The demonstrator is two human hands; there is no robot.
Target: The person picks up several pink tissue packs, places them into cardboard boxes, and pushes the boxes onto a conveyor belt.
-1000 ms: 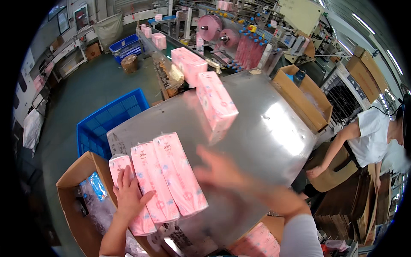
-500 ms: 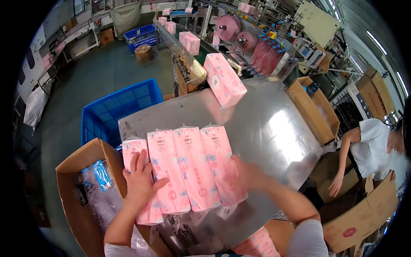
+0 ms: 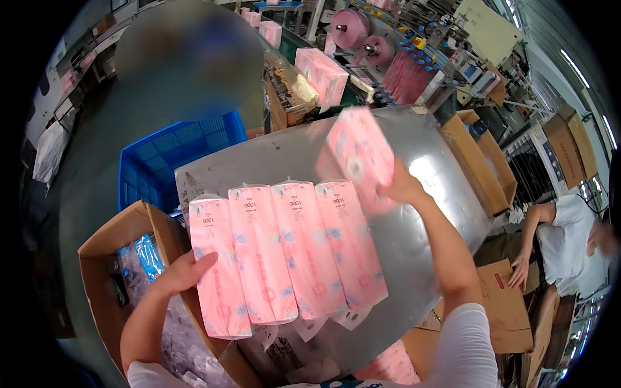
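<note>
Half a second earlier our right grip had been at the outer side of the row's rightmost pack; now it had left the row and reached a single pink pack ahead and slightly to its left. Its thumb and fingers had closed around that pack's near right end, about as wide as the pack, and the pack tilted and blurred; whether its underside still touched the tabletop we could not tell. Our left grip had gone from lying spread on top of the leftmost pack to its outer side, thumb over the top edge, fingers hidden, so how firmly it held we could not say. We took this to mean that the row needed only light steadying while one more pack was brought under control. Just right of the left grip, four packs lay side by side, the far ends nearly level.

Beyond the right grip, another pack sat nearer the conveyor's end than before.

Among the containers, an open cardboard box stood left of and below the left grip, with clear plastic film and a blue packet inside. The blue crate stood ahead of that grip, its contents mostly out of sight. Right of and beyond the right grip, another carton contained a dark bottle; well below it, pink packs filled a lower box.
</note>
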